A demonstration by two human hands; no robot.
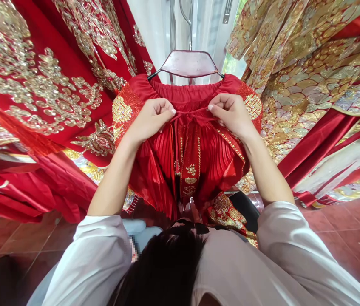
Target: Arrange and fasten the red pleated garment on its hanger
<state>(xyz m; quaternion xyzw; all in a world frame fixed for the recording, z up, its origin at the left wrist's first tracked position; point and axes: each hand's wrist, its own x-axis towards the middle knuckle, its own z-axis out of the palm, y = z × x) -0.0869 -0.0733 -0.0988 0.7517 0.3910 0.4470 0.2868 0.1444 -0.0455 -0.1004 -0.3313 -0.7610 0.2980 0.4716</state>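
A red pleated skirt (167, 165) with gold embroidery hangs from a dark red hanger (188, 63) in front of me. A thin red drawstring (190, 112) runs across its waistband. My left hand (149, 119) is closed, pinching the string's left end between thumb and fingers. My right hand (231, 114) is closed too, pinching the right end. The string is stretched taut between both hands just below the gathered waist (186, 90).
Red garments with heavy gold embroidery hang close on the left (39, 85) and right (310, 76). Behind the hanger is a metal rail and a bright window (199, 25). Red tiled floor (342, 238) lies below. My white sleeves fill the bottom.
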